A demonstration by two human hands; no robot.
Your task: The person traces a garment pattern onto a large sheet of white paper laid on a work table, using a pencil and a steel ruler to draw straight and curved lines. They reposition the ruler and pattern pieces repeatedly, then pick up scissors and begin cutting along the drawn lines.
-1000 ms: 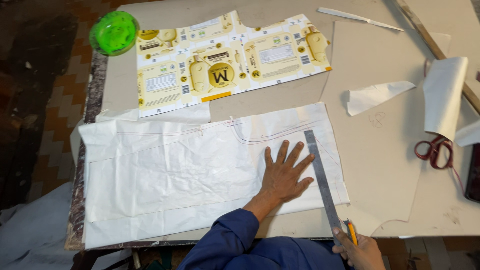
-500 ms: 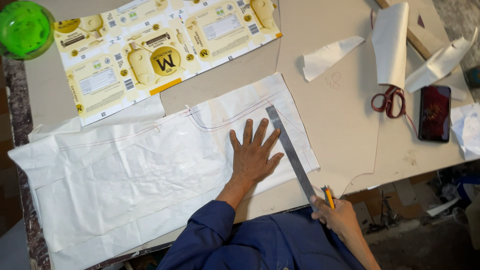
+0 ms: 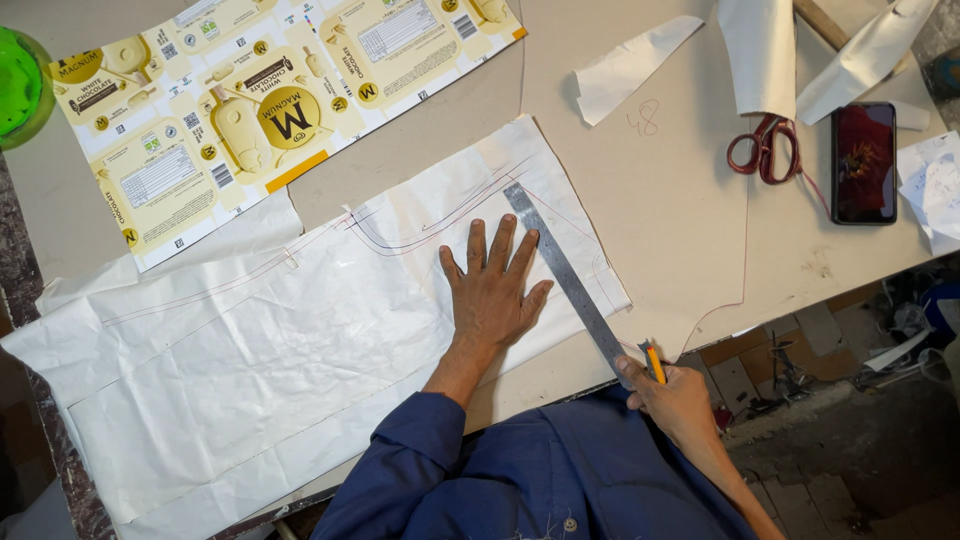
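Note:
A large sheet of white pattern paper (image 3: 250,370) with drawn curved lines lies across the table. My left hand (image 3: 492,285) presses flat on it, fingers spread, beside a long steel ruler (image 3: 565,278) that lies diagonally on the paper. At the ruler's near end, by the table edge, my right hand (image 3: 672,400) grips a small yellow-handled cutter or pencil (image 3: 654,362). Blue sleeves cover both my arms.
Flattened yellow-and-white printed cartons (image 3: 260,100) lie at the back left beside a green round container (image 3: 20,85). Red-handled scissors (image 3: 765,148), a dark phone (image 3: 863,162) and white paper scraps (image 3: 630,65) sit at the back right on the beige table (image 3: 680,200).
The camera view has shifted and tilted, so everything sits differently in frame. My left hand stays flat on the paper and my right hand stays at the ruler's near end.

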